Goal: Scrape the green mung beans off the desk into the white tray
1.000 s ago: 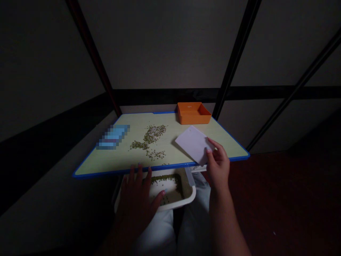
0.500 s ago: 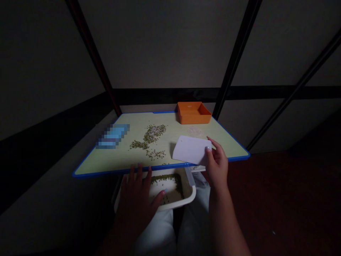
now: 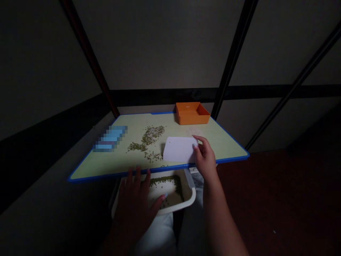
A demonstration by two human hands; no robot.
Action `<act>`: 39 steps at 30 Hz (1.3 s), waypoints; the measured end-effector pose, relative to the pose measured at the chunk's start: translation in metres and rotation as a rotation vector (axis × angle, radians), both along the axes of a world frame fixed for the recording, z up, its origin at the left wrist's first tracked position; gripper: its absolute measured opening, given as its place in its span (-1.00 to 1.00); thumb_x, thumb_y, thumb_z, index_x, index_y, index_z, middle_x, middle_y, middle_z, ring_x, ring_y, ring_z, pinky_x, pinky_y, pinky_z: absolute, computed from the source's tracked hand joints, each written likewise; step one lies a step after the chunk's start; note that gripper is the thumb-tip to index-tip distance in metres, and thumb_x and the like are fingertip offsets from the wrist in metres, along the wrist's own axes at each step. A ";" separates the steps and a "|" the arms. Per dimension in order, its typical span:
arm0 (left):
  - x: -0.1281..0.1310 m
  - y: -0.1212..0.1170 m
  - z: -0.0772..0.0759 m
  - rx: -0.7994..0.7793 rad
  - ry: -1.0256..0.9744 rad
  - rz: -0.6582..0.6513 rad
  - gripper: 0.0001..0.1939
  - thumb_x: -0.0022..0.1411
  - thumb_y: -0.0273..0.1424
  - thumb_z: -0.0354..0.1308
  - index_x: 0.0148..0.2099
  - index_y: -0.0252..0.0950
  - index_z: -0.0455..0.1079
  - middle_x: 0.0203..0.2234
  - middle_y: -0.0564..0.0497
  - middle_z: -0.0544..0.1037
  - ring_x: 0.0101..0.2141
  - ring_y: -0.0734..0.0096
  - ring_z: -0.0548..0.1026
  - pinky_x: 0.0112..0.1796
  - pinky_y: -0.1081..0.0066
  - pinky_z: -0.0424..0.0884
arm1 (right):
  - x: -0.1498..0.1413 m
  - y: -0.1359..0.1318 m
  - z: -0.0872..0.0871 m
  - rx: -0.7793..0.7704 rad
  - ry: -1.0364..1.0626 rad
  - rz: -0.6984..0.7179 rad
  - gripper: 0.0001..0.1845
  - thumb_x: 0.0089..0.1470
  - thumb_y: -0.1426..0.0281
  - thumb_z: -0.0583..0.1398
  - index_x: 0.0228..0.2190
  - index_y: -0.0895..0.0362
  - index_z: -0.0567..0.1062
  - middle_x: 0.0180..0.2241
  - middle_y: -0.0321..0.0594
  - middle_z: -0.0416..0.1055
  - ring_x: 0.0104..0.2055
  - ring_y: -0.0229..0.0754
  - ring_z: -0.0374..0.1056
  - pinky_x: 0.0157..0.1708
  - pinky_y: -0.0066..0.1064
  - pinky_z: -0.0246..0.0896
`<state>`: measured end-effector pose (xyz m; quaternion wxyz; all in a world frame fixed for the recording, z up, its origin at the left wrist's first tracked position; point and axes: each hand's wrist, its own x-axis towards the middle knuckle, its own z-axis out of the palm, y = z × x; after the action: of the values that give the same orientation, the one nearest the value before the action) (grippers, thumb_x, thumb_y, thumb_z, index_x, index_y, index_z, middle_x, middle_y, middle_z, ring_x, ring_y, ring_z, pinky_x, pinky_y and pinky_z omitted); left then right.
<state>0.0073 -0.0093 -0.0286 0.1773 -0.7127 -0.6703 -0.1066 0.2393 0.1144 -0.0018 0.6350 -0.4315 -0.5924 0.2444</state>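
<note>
My right hand [image 3: 205, 160] pinches a white rectangular card [image 3: 179, 149], which is held upright with its lower edge on the pale green table [image 3: 221, 144], just right of a scatter of small green beans [image 3: 150, 138]. My left hand [image 3: 137, 199] grips the near left rim of a white tray [image 3: 186, 202] held under the table's front edge. The tray holds more of the green beans [image 3: 165, 183]. The thumb lies inside the tray and the fingers reach up toward the blue table edge.
An orange open box [image 3: 191, 113] stands at the table's far edge, right of centre. A blurred blue item [image 3: 109, 138] lies on the table's left part. Dark slanted frame bars [image 3: 231, 57] rise behind the table. My white-clad lap is below the tray.
My right hand has carried the card leftward across the table toward the beans and turned it from slanted to level. The left hand and tray have stayed put.
</note>
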 end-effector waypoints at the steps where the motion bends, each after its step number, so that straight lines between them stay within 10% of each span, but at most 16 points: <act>1: -0.002 0.000 0.000 -0.005 0.001 -0.005 -0.17 0.18 0.10 0.03 0.31 -0.37 0.22 0.32 -0.41 0.19 0.33 -0.29 0.11 0.20 -0.19 0.19 | -0.002 0.002 0.001 -0.001 -0.003 0.019 -0.64 0.16 0.39 0.12 -0.01 0.07 0.47 -0.55 -0.40 0.24 -0.53 -0.22 0.14 -0.48 -0.39 0.05; 39: -0.014 0.004 -0.007 0.043 0.076 -0.074 -0.19 0.21 0.07 0.03 0.31 -0.40 0.22 0.29 -0.47 0.21 0.28 -0.35 0.19 0.14 -0.21 0.29 | -0.022 0.011 0.010 -0.124 -0.137 0.115 -0.59 0.13 0.40 0.05 0.00 0.13 0.45 -0.57 -0.42 0.17 -0.53 -0.21 0.11 -0.46 -0.39 -0.03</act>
<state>-0.0066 -0.0056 -0.0354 0.2138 -0.7366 -0.6338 -0.1001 0.2170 0.1251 0.0082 0.5498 -0.4511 -0.6420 0.2865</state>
